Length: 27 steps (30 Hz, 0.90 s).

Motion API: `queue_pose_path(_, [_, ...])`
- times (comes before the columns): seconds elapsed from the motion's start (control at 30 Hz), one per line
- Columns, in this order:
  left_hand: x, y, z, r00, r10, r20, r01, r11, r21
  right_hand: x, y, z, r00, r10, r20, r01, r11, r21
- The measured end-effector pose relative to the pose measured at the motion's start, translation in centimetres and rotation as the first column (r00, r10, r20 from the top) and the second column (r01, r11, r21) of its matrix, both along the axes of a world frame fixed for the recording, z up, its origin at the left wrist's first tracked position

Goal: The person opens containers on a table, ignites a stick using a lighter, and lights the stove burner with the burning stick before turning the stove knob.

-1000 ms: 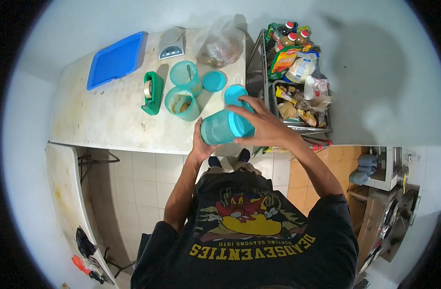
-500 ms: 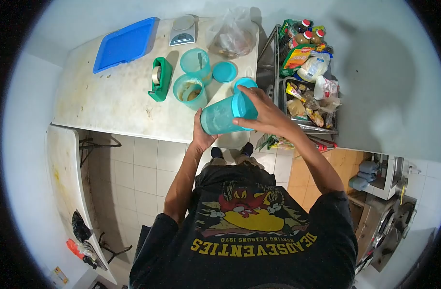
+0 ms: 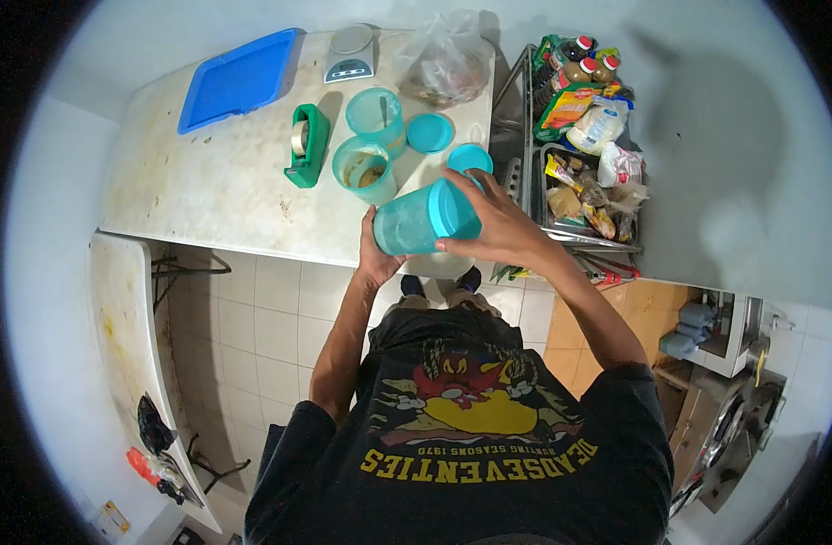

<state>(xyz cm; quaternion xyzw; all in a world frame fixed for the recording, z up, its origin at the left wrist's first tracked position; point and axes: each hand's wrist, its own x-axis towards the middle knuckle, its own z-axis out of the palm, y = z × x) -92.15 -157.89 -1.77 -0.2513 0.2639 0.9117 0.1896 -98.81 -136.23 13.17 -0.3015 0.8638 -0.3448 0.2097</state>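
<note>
Nearest the camera, the person's dark printed shirt [image 3: 475,454]; beyond it, both hands are engaged on one turquoise jar [image 3: 407,222], tilted on its side with its lid end to the right, located over the near edge of the table [image 3: 207,191] close to the near right corner; left hand [image 3: 378,254] grasping the jar at its base end; right hand [image 3: 511,222] gripping the lid [image 3: 455,209] at the other end, fingers spread about it; past the jar, one loose lid [image 3: 471,158] lies by the right edge, a second loose lid [image 3: 430,133] further in; left of these, a front tub [image 3: 378,191] with brownish contents, and just behind it a rear tub [image 3: 397,142] holding an implement; green tape dispenser [image 3: 316,150] to their left; along the far edge, a blue tray [image 3: 239,82] towards the far left corner, a scale [image 3: 350,62], and a plastic bag [image 3: 445,68] at the far right corner.
</note>
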Motion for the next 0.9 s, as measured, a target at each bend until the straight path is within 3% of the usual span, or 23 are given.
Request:
queue_pose_path(0.03, [0.1,-0.2,0.0,1.000,-0.010,0.003,0.010,1.000,0.005,0.1,-0.2,0.3,1.000,0.012,-0.005,-0.012,1.000,0.015])
queue_pose_path(0.13, [0.2,-1.2,0.1,0.997,-0.073,0.024,0.073,0.997,0.022,-0.2,-0.4,2.5,0.897,0.360,-0.255,-0.321,0.929,0.185])
queue_pose_path(0.23, [0.8,-2.3,-0.7,0.996,-0.083,0.034,0.080,0.994,0.081,-0.9,-0.3,4.0,0.893,0.300,-0.336,-0.301,0.952,0.051])
queue_pose_path(0.33, [1.4,-3.4,-1.6,0.999,-0.052,0.011,0.050,0.987,0.152,-2.9,1.3,1.0,0.989,0.080,0.121,-0.026,0.918,-0.396])
queue_pose_path(0.4, [1.7,-4.0,-1.8,0.999,-0.032,-0.013,0.034,0.982,0.188,-4.2,2.9,-3.7,0.812,0.015,0.583,0.332,0.810,-0.484])
queue_pose_path(0.43, [1.9,-4.3,-2.0,1.000,-0.012,-0.015,0.015,0.980,0.197,-3.4,2.6,-4.0,0.675,-0.023,0.737,0.526,0.715,-0.460])
queue_pose_path(0.47, [2.0,-4.5,-2.3,1.000,0.006,-0.018,-0.003,0.979,0.203,-3.4,2.6,-5.4,0.582,0.038,0.812,0.609,0.641,-0.467])
queue_pose_path(0.53, [2.2,-5.0,-2.3,0.999,0.024,-0.032,-0.017,0.979,0.203,-3.4,2.9,-10.9,0.382,0.189,0.905,0.765,0.484,-0.424])
queue_pose_path(0.6, [2.4,-5.3,-1.7,0.998,0.021,-0.054,-0.010,0.981,0.191,-2.6,2.0,-16.1,0.485,0.038,0.874,0.733,0.527,-0.430])
queue_pose_path(0.7, [2.8,-5.9,-1.8,0.999,0.023,-0.032,-0.019,0.992,0.123,-1.7,-0.3,-19.1,0.232,0.093,0.968,0.845,0.474,-0.248])
queue_pose_path(0.8, [3.4,-6.8,-3.1,0.994,0.028,-0.102,0.024,0.882,0.470,-0.8,-1.6,-22.7,0.173,-0.067,0.983,0.884,0.451,-0.125])
queue_pose_path(0.83, [3.6,-6.8,-3.3,0.997,0.035,-0.063,-0.008,0.921,0.389,-0.6,-2.1,-23.3,0.141,-0.192,0.971,0.910,0.411,-0.050])
queue_pose_path(0.9, [4.0,-6.8,-3.3,0.998,0.063,0.009,-0.063,0.975,0.215,-0.5,-2.4,-25.2,0.140,-0.205,0.969,0.898,0.438,-0.038])
